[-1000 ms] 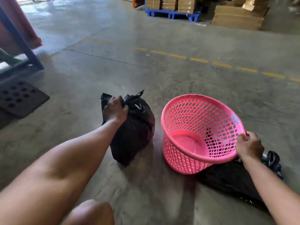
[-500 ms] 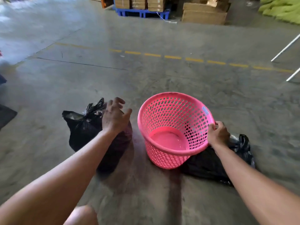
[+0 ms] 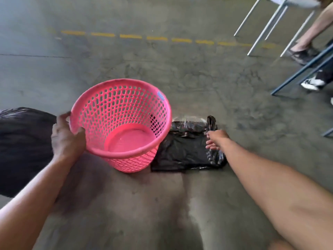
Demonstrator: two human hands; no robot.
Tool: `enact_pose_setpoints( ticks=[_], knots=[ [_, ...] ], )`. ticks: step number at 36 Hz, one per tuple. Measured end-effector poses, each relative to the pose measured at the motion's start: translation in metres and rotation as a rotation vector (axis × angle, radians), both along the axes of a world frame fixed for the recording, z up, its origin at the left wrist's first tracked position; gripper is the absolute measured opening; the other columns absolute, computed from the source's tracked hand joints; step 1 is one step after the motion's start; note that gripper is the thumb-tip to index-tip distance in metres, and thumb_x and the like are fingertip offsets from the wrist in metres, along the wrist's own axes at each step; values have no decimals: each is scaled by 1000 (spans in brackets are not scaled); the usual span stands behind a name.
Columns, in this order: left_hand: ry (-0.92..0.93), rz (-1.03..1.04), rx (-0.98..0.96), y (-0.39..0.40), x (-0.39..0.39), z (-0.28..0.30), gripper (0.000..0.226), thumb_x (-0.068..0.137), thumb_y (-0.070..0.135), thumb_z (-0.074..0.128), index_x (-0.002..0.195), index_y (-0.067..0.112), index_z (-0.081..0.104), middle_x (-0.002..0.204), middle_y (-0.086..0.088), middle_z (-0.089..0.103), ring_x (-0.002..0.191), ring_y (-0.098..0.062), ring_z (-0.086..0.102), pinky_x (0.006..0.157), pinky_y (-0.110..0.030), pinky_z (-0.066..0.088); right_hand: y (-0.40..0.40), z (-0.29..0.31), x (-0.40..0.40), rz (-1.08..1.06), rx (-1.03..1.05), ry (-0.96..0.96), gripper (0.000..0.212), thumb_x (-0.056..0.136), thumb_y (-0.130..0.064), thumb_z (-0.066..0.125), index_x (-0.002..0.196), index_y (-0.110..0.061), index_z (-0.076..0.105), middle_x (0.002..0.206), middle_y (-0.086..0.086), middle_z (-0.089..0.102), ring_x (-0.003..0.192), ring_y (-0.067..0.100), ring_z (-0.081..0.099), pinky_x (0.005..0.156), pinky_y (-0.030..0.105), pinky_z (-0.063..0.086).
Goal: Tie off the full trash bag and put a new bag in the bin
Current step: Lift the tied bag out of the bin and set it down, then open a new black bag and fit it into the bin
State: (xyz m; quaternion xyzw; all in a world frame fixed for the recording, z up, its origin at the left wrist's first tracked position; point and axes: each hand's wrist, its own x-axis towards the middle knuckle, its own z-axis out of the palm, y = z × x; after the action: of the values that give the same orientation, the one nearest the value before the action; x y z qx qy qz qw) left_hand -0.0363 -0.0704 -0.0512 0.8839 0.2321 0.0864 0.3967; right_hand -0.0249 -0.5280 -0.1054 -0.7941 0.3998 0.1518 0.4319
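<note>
Cut off: the full black trash bag (image 3: 23, 148) runs out of frame at the left edge; its top and any knot are out of sight, so I cannot tell how it is closed.
Blurred: my right hand (image 3: 217, 139) is smeared by motion, and the fingertips are hard to separate.
Hidden: the near left corner of the flat black bag (image 3: 182, 152) sits behind the pink basket bin (image 3: 124, 123); whether the two touch there, I cannot tell.
Bin: upright on the concrete floor (image 3: 198, 83), slightly tilted toward me, inside bare with nothing lining it.
Left hand (image 3: 66, 138): clamped on the bin's left rim, thumb inside the rim, fingers curled around the outside wall.
Full bag: just beside my left hand, on its outer side, resting on the floor.
Right hand: loosely spread over the right end of the flat bag, near its bunched handles; contact unclear, nothing visibly pinched.
Flat bag: lying on the floor directly right of the bin, under and ahead of my right fingers.
Background: white table legs (image 3: 266, 27) and another person's sandalled foot (image 3: 302, 53) at upper right.
</note>
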Motion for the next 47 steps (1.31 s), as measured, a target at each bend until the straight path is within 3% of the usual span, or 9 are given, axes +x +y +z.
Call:
enact_pose_setpoints(
  ticks=[8,13,18,21,27,38,40,43,47],
  knots=[
    [-16,63,-55,-1,5,-3,57,87,22,58,143,27,49,136,-17,60,125,-37,57,112,-45,41,34,-141,-47,-512,383,124,30,83,-28,53,107,-10,57,111,18,65,95,36,73,37,24,47],
    [-12,72,-77,2,5,-4,57,87,27,58,142,32,49,133,-13,63,123,-32,59,110,-46,43,43,-206,-40,-683,433,35,47,62,-38,76,98,-11,63,106,12,71,77,28,72,40,25,48],
    [-18,72,-83,1,5,-4,58,87,27,59,143,33,49,133,-12,63,123,-31,60,111,-46,43,68,-157,-45,-789,453,-4,32,70,-35,81,74,-12,59,72,0,55,50,12,44,45,25,36],
    [-26,74,-76,2,6,-6,58,86,28,58,142,34,49,132,-12,63,122,-31,60,110,-46,43,69,-146,-40,-784,475,-58,36,71,-34,81,88,-11,60,69,2,51,52,15,42,48,29,35],
    [-26,66,-64,1,7,-4,56,87,27,57,142,34,48,132,-13,60,121,-33,58,108,-47,43,65,-124,-13,-782,489,-300,62,62,-29,76,118,-7,63,114,13,71,97,35,70,89,52,59],
    [-6,54,-71,-8,1,6,57,91,16,55,146,26,45,137,-21,51,124,-42,54,107,-46,40,81,93,23,-467,134,-778,50,84,-38,64,106,6,66,117,20,70,106,29,67,93,39,54],
    [2,48,-66,-8,1,8,57,91,16,56,146,25,44,134,-22,52,121,-44,56,104,-47,42,93,145,22,-426,201,-908,20,90,-25,65,82,-7,64,97,8,70,88,20,67,78,30,54],
    [54,30,-73,-7,1,14,60,89,17,58,147,26,42,134,-23,48,117,-46,57,103,-48,44,117,209,18,-338,355,-1023,21,91,-18,65,72,-14,60,80,-3,66,69,7,65,67,25,53],
    [48,74,90,-9,0,23,64,83,32,72,142,24,49,134,-20,39,126,-44,45,108,-54,38,161,256,16,-223,644,-1067,14,87,-20,70,85,-6,70,102,20,75,97,36,74,88,53,59]
  ],
)
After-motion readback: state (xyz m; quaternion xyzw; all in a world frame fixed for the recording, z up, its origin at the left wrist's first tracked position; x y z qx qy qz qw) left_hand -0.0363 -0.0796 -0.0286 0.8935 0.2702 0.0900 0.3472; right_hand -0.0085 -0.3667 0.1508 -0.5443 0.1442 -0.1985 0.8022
